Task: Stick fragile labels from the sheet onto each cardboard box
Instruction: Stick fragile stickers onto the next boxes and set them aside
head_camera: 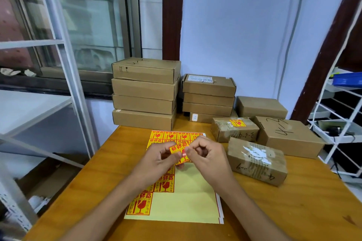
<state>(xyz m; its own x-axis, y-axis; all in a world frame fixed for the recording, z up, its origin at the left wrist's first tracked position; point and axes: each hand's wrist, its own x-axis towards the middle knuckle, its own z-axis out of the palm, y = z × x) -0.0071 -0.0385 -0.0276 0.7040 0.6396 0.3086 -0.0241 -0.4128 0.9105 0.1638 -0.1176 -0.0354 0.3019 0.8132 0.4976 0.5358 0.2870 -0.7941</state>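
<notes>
Pale blue wall and a window (84,19) behind; wooden worktop (293,211) in front, white wire rack (337,123) off to the right.

Both grips are clamped on one fragile label (179,147), held just above the sheet. Left hand (156,160) pinches its left end, right hand (207,154) pinches its right end, fingers of both curled in. Label is tilted, right end higher, printed side facing up.

Label sheet (188,197) lies flat directly beneath the grips. Red-and-yellow labels remain along its far edge and down its left column; the part nearer the right wrist is bare yellow backing.

Just right of the right hand: taped box (256,164) with torn white residue on top, no fragile label visible on it. Beyond that, a smaller box (235,129) with a fragile label on its top face. Right of it, a box with marker writing (290,137), and another plain box (261,106) behind.

Far side of the sheet from the grips: tall stack of four boxes (145,94), shorter stack (208,98) beside it.
</notes>
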